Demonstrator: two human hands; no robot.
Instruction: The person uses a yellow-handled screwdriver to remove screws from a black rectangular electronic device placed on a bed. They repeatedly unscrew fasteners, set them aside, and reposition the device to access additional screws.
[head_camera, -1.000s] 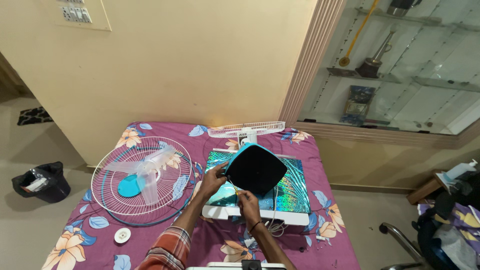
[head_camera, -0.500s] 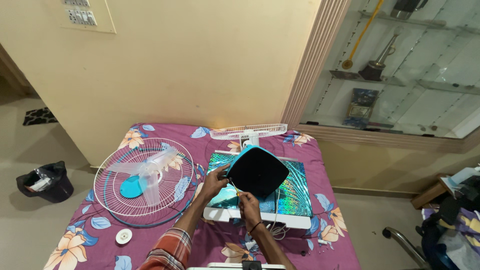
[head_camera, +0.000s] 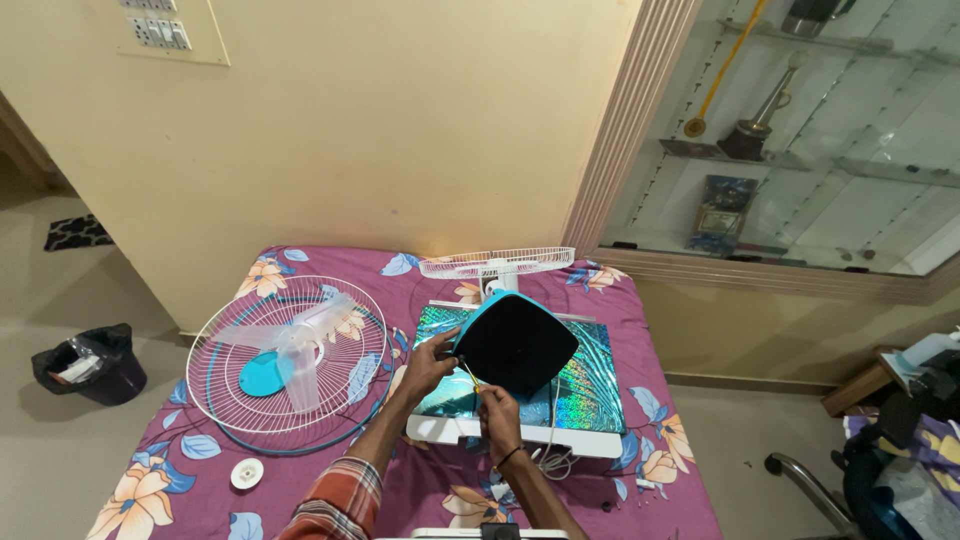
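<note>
1. Plainly, the work in hand was on the dark square fan base (head_camera: 515, 343) with its teal rim, tilted up on edge just right of the frame's centre, above a shiny holographic panel (head_camera: 590, 385) that lay on a white board.
2. The left hand (head_camera: 428, 363) was closed on the base's left edge, steadying it.
3. The right hand (head_camera: 497, 415), a dark band at its wrist, pinched a thin yellow-handled screwdriver (head_camera: 466, 376) whose tip pointed up at the base's lower left corner; I judged this a screw-driving step, though the screw itself was too small to see.
4. By my reckoning the next move called for keeping the base propped while the tip sat square in its spot, since the base rested only on an edge.
5. A white cord (head_camera: 551, 455) trailed below the base near the right wrist and could have snagged it.
6. Behind, toward the upper middle, a white wire grille (head_camera: 497, 264) stood on its stand.
7. At centre left lay another round wire guard (head_camera: 290, 362) with clear blades (head_camera: 300, 345) and a teal hub inside it, well apart from the hands.
8. A small white round cap (head_camera: 247, 473) sat at lower left on the purple floral cloth (head_camera: 180, 470).
9. A black bin (head_camera: 90, 360) stood on the floor at the far left, and a glass cabinet (head_camera: 800, 150) filled the upper right.
</note>
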